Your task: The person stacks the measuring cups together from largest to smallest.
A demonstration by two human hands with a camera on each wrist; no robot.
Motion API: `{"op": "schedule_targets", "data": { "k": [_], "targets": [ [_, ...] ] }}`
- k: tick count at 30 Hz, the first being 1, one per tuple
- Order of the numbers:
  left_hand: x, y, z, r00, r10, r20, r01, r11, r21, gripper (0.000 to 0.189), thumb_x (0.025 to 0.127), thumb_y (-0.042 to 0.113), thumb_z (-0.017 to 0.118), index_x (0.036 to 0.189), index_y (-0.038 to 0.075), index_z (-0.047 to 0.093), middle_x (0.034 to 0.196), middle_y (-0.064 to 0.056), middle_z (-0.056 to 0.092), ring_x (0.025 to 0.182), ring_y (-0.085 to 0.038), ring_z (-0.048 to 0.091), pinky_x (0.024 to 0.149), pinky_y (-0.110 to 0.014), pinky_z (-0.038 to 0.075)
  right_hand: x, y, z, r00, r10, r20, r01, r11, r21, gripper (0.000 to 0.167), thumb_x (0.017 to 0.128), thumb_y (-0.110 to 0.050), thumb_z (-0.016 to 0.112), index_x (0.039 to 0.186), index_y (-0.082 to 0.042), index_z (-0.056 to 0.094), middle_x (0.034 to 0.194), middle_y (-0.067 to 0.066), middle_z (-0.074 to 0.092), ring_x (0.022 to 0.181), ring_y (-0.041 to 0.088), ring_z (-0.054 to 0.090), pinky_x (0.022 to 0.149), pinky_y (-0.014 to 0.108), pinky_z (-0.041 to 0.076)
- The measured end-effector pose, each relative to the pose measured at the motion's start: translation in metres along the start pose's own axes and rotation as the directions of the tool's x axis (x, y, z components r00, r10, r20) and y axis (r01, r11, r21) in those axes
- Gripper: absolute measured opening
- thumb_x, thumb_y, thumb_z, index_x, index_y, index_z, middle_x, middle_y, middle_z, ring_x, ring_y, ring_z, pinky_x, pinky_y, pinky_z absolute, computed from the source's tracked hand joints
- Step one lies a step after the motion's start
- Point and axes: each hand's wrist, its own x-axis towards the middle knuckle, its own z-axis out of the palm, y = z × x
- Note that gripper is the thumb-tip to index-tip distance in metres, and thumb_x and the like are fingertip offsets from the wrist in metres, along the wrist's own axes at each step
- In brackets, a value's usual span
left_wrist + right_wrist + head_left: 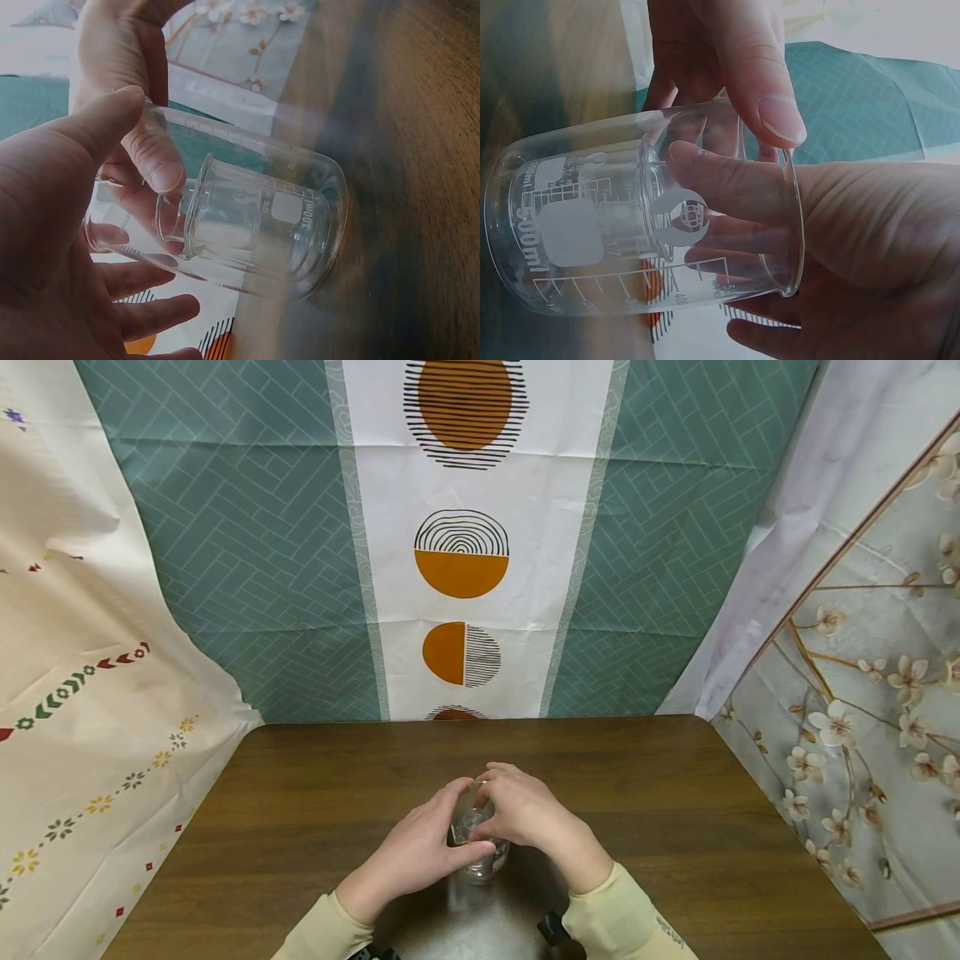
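A large 500 ml glass beaker (482,870) stands upright on the table, with a 100 ml beaker (238,217) nested inside it. My left hand (422,847) holds the large beaker near its rim, thumb on the near side and fingers round the far side. Reaching in through the mouth from the right, my right hand (528,810) has thumb and fingers inside the large beaker. Between them they pinch a smaller glass beaker (160,217) whose rim shows just above the 100 ml one. Its lower part is hard to make out through the layered glass.
The brown wooden table (315,793) reaches back to a green and white patterned curtain (270,568). A cream embroidered cloth (82,710) hangs at the left and a floral cloth (862,760) at the right. Dark straps show at both wrists.
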Motion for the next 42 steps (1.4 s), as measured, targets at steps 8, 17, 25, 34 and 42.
{"op": "schedule_targets", "data": {
  "k": [8,17,25,34,42],
  "targets": [
    [-0.001,0.001,0.0,1.0,-0.005,0.002,0.005,1.0,0.0,0.098,0.094,0.071,0.078,0.164,0.011,0.043,0.162,-0.008,0.054,0.14,-0.036,0.06,0.11,-0.063,0.051,-0.001,0.001,0.001,1.0,-0.006,0.001,0.006,1.0,-0.003,0.032,0.081,-0.033,0.101,0.102,-0.014,0.085,0.141,0.007,0.072,0.153,0.032,0.049,0.115,0.053,0.051],
    [-0.002,0.001,0.001,1.0,-0.01,0.002,0.01,1.0,-0.001,0.099,0.094,0.071,0.078,0.164,0.011,0.043,0.163,-0.009,0.054,0.141,-0.036,0.06,0.111,-0.062,0.05,-0.001,0.003,0.004,1.0,0.001,0.008,-0.001,1.0,-0.01,0.032,0.084,-0.036,0.099,0.104,-0.015,0.086,0.143,0.006,0.071,0.153,0.031,0.049,0.115,0.053,0.051],
    [-0.002,0.001,0.001,1.0,-0.011,0.004,0.011,1.0,0.003,0.1,0.094,0.074,0.076,0.164,0.011,0.043,0.163,-0.008,0.054,0.141,-0.036,0.06,0.111,-0.063,0.05,-0.001,0.004,0.005,1.0,0.005,0.01,-0.005,1.0,-0.017,0.032,0.085,-0.037,0.098,0.105,-0.016,0.085,0.143,0.006,0.07,0.153,0.031,0.048,0.116,0.052,0.051],
    [-0.001,0.002,0.0,1.0,-0.013,0.004,0.013,1.0,-0.002,0.099,0.094,0.07,0.078,0.164,0.011,0.043,0.163,-0.01,0.054,0.143,-0.036,0.059,0.112,-0.063,0.05,-0.003,0.007,0.005,1.0,-0.011,-0.016,0.011,1.0,0.002,0.034,0.088,-0.039,0.096,0.109,-0.015,0.086,0.146,0.007,0.069,0.155,0.032,0.047,0.118,0.054,0.049],
    [0.001,0.002,0.0,1.0,-0.017,0.013,0.017,1.0,-0.002,0.102,0.094,0.072,0.077,0.166,0.009,0.041,0.166,-0.011,0.051,0.146,-0.037,0.055,0.114,-0.065,0.048,-0.006,0.012,0.004,0.997,-0.034,-0.066,0.035,0.999,0.023,0.032,0.091,-0.038,0.093,0.111,-0.014,0.086,0.147,0.008,0.068,0.154,0.034,0.047,0.117,0.058,0.048]
  ]
}}
